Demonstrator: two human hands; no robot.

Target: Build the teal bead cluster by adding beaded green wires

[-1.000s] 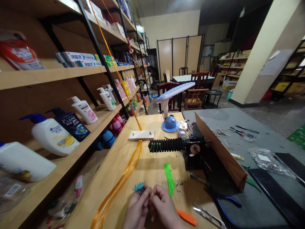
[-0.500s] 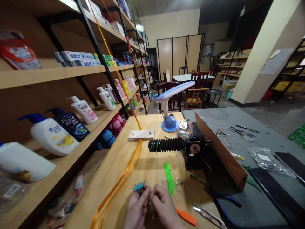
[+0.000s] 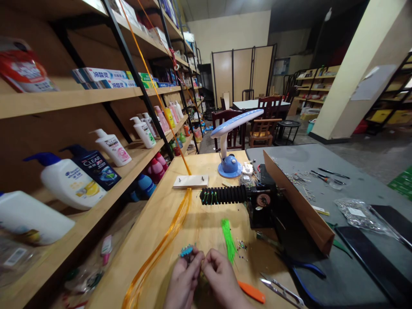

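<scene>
My left hand (image 3: 185,277) is closed on a small dark piece topped with turquoise beads (image 3: 186,251). Close beside it, my right hand (image 3: 220,272) pinches with thumb and forefinger; whatever is between those fingertips is too small to make out. Just beyond the right hand lies a bundle of bright green threads (image 3: 228,240), with loose small beads (image 3: 242,249) at its right. An orange-handled tool (image 3: 251,292) lies partly under my right wrist. Left of my hands a hank of orange threads (image 3: 169,234) runs down the wooden table (image 3: 154,274).
A black ridged roller (image 3: 225,195) with several green-blue threads juts from a black machine (image 3: 262,206). Behind it stands a blue desk lamp (image 3: 229,166). Thread snips (image 3: 280,289) and blue-handled pliers (image 3: 305,274) lie to the right. Shelves with bottles (image 3: 72,182) line the left; an upright board (image 3: 299,210) borders the grey table.
Both hands stay almost in the same place, fingertips close together. Only slight finger movement shows.
</scene>
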